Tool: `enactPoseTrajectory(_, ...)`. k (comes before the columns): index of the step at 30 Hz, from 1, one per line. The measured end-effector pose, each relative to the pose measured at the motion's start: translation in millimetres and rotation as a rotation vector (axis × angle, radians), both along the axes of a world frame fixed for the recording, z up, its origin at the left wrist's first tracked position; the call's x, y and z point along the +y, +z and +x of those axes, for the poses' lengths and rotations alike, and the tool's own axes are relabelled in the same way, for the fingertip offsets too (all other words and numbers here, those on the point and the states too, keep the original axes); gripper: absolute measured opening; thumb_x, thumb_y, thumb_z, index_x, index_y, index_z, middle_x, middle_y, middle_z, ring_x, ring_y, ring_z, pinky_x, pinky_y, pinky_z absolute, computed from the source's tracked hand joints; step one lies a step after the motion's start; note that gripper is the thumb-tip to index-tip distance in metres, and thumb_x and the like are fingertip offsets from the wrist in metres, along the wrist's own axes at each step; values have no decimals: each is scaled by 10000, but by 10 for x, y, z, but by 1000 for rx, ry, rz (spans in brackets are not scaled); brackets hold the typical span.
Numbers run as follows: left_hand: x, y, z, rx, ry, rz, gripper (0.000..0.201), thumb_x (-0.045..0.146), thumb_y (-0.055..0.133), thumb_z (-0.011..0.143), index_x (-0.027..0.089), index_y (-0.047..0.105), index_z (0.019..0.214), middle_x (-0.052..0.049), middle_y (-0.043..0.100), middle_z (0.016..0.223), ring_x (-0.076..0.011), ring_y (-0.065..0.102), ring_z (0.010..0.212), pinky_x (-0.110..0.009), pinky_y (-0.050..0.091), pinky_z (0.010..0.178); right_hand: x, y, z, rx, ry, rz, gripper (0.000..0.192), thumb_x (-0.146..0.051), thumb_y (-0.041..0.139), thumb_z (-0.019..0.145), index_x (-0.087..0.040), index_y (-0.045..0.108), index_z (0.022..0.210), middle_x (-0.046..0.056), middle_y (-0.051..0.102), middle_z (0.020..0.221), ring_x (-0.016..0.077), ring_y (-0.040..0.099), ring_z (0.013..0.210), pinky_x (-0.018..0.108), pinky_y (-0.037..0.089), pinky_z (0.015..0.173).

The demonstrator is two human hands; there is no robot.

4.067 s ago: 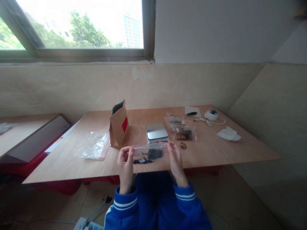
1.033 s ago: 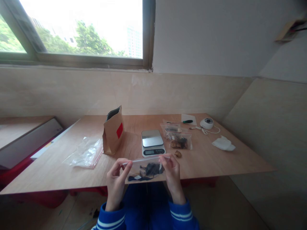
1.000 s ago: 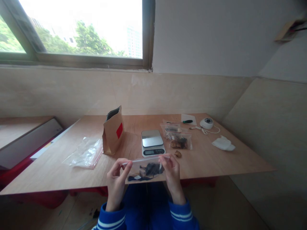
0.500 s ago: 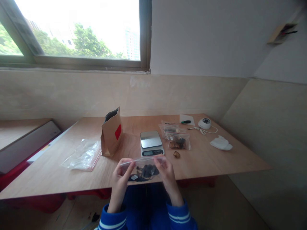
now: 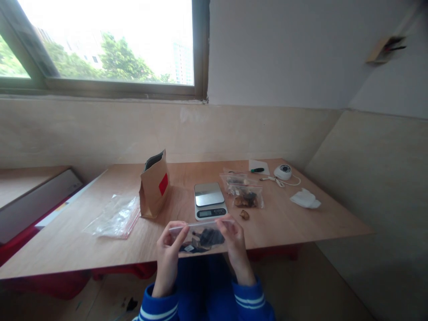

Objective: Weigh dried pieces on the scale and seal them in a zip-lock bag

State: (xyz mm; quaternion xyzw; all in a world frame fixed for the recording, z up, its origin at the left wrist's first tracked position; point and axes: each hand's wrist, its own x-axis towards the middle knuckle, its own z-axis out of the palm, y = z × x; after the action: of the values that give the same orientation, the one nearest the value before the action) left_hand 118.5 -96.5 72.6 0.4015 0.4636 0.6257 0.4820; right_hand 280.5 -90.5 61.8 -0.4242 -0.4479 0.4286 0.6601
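Observation:
Between my two hands is a clear zip bag (image 5: 203, 247) with dark, dried-looking pieces and a small white packet inside. My left hand (image 5: 169, 245) pinches the bag's top left corner between thumb and fingers. At the top right corner, my right hand (image 5: 234, 238) grips the same zip edge. The bag hangs over the table's front edge, its top strip stretched nearly level. Just beyond it sits a kitchen scale (image 5: 210, 200) with a bare metal plate. A brown dried piece (image 5: 244, 215) lies to the right of the scale.
A brown paper pouch (image 5: 154, 187) with a red label stands left of the scale, beside flat clear bags (image 5: 115, 218). Filled zip bags (image 5: 248, 197) lie to its right. Farther right are a green-handled tool (image 5: 257, 170), a white corded device (image 5: 282, 172) and crumpled white tissue (image 5: 305, 199).
My hands keep hold of the bag's top edge and have barely moved. The dark contents have shifted slightly to the right. The whole view has turned a little.

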Motion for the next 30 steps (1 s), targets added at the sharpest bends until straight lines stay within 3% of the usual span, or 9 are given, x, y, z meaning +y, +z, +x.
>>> enactPoseTrajectory(8,62,-92,12,38,-59,21,302,386,754,686,172,671,883,-21,655,916,-161,644,820,-214,528,666,-7,-28,-26,119,243,-96,247,-407,640,831,-207,629,975,22,687,897,159,629,786,256,483,725)
enactPoseTrajectory(13,102,-93,-9,57,-103,19,259,377,740,710,168,655,839,-1,647,789,-132,627,720,-188,502,609,-3,26,-79,-7,121,-88,243,-423,667,801,-181,644,795,-8,632,715,135,599,680,223,463,645)
enactPoseTrajectory(20,50,-34,-29,49,-175,12,261,389,721,725,172,634,842,-3,645,775,-151,636,702,-224,522,598,7,20,-63,-62,69,-60,253,-421,665,798,-169,655,783,23,651,742,171,622,723,263,485,679)
enactPoseTrajectory(27,-11,11,-18,151,-29,43,216,361,725,730,163,667,793,-3,654,740,-147,634,727,-207,517,638,-32,63,-92,-137,-5,-13,218,-389,665,807,-177,654,761,0,589,747,148,590,726,241,469,683)
enactPoseTrajectory(30,-15,-4,-35,139,13,55,212,359,728,728,165,667,788,2,649,743,-133,627,726,-190,507,630,-39,69,-104,-107,55,-27,221,-393,662,811,-185,624,746,-15,568,722,134,575,704,226,459,665)
